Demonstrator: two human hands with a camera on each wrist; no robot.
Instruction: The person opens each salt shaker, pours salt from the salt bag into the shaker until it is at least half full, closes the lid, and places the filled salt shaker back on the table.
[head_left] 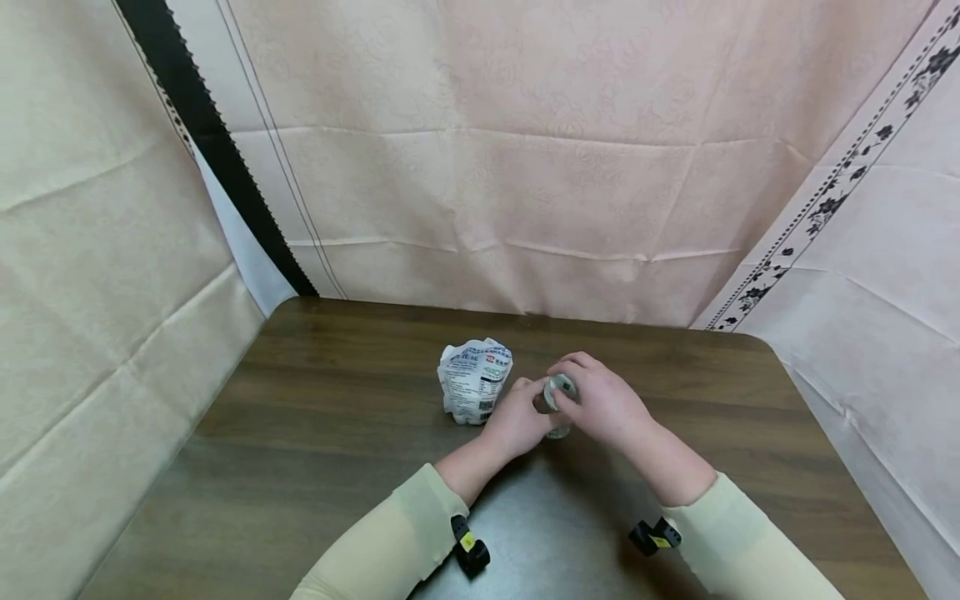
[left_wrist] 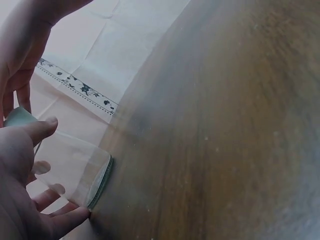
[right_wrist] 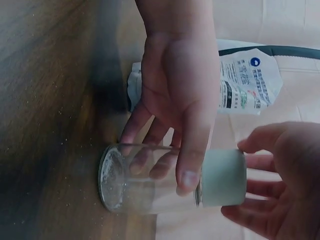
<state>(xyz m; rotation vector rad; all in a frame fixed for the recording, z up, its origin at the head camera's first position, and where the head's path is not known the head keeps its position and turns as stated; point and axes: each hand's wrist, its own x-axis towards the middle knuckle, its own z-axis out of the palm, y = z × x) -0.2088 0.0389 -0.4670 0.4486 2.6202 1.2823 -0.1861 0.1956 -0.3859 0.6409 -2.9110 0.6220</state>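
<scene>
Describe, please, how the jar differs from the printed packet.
The jar is clear with a pale green lid; the packet is white with print. The jar is smooth and cylindrical; the packet is crinkled and irregular. The left hand holds the jar, the right hand its lid; neither holds the packet.

Both forearms, sleeved in pale cloth, angle inward, the left forearm [head_left: 382,542] from the lower left and the right forearm [head_left: 750,537] from the lower right. The wrists are bare beyond the cuffs. The left grip [head_left: 516,421] is curled in a hold, its thumb [right_wrist: 190,172] set across from bent, spread fingers [right_wrist: 132,125]. Close beside it, the right grip [head_left: 603,400] sits a little higher (the right wrist view shows this sideways), its fingers [right_wrist: 265,187] bent round in a hold of their own. The two face each other at the middle of the body's reach.
</scene>
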